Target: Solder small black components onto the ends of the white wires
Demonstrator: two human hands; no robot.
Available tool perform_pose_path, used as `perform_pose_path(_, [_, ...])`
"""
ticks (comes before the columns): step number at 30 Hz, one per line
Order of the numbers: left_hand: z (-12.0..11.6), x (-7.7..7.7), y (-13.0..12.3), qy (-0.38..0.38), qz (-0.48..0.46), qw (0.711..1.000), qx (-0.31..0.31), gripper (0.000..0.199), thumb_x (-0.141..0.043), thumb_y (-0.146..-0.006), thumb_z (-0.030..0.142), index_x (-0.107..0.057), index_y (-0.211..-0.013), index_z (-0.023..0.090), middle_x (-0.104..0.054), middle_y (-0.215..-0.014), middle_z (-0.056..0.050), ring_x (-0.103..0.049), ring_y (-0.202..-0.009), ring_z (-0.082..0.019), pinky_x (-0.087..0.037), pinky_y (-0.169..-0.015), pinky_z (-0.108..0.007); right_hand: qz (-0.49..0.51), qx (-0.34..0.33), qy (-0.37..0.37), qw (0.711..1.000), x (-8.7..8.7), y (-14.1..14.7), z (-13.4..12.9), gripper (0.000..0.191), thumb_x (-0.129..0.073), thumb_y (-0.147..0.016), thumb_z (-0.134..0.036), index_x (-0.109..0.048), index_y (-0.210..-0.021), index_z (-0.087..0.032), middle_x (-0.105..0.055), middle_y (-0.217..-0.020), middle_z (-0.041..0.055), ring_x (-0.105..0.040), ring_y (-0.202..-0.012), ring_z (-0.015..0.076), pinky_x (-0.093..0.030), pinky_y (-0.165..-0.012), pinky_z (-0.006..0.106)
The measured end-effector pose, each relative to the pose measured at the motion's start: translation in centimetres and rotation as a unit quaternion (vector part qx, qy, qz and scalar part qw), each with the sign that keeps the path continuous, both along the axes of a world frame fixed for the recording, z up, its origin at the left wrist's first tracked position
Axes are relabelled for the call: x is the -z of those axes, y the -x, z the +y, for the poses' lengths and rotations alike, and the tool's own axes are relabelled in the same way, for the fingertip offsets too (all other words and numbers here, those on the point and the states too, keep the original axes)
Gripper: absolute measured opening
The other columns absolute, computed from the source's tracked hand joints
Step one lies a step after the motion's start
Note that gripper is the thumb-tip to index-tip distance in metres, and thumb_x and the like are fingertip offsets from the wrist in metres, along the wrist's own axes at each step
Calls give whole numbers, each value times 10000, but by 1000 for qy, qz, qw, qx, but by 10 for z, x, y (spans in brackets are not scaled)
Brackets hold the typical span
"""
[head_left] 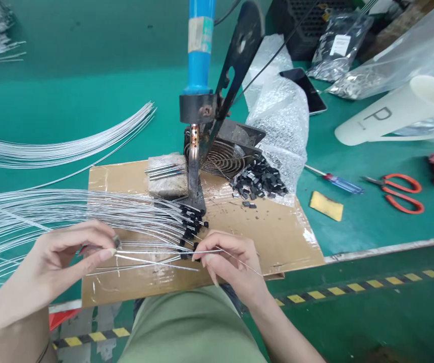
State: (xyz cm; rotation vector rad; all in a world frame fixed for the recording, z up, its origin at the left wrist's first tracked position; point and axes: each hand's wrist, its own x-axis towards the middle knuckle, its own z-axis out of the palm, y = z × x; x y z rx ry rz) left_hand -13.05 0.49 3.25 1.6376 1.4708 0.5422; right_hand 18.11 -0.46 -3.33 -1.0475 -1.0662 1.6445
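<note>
My left hand [84, 257] pinches thin white wires [152, 263] near the front of the cardboard, with a small greyish piece at its fingertips. My right hand [230, 257] is closed on the wires' other end, beside the black end pieces. Behind both hands lies a wide bundle of white wires [126, 206], many tipped with black connectors [190, 222]. A blue-handled heating tool [199, 60] stands upright in a holder, its metal nozzle pointing down behind the connectors.
On the cardboard [277, 242] are a wrapped block [167, 176] and a pile of black pieces [260, 179]. To the right lie a screwdriver [341, 183], yellow sponge [326, 205], orange scissors [402, 189] and white mug [394, 113]. More wires [69, 151] lie back left.
</note>
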Motion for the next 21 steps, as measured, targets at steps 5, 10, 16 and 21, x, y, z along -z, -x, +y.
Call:
perform_pose_path(5, [-2,-2,2,0,14,1000,-15,177,-745,-852,228,-843,-810,370,-818,-1007,-50,-774,-900,-233,-603,-691,-284,24,-7,83,996,6,0,-2,280,-889,-824,-454,-826,-782,-185,-689,-647,6,-471,-414,71,-397,-377,200])
perform_pose_path(10, [-2,-4,-1,-7,13,1000,-22,181,-745,-839,226,-835,-781,373,-812,-964,-41,-767,-879,-227,-589,-672,-272,106,154,113,976,2,-7,6,416,-790,-893,-579,-840,-801,-177,-600,-581,-17,-452,-362,71,-370,-288,174])
perform_pose_path(16, [-5,-2,-1,-7,9,999,-34,199,-728,-869,225,-830,-806,384,-809,-979,-28,-753,-905,-218,-579,-685,-275,26,72,90,993,3,-4,-17,347,-810,-920,-461,-795,-748,-160,-626,-645,-15,-453,-325,35,-308,-308,168])
perform_pose_path(21, [-3,-2,-2,-11,15,1000,-21,195,-739,-853,225,-835,-806,389,-814,-967,-27,-757,-887,-227,-583,-681,-294,33,45,83,995,7,10,-26,233,-914,-813,-348,-778,-731,-178,-638,-641,-29,-445,-328,34,-293,-307,178])
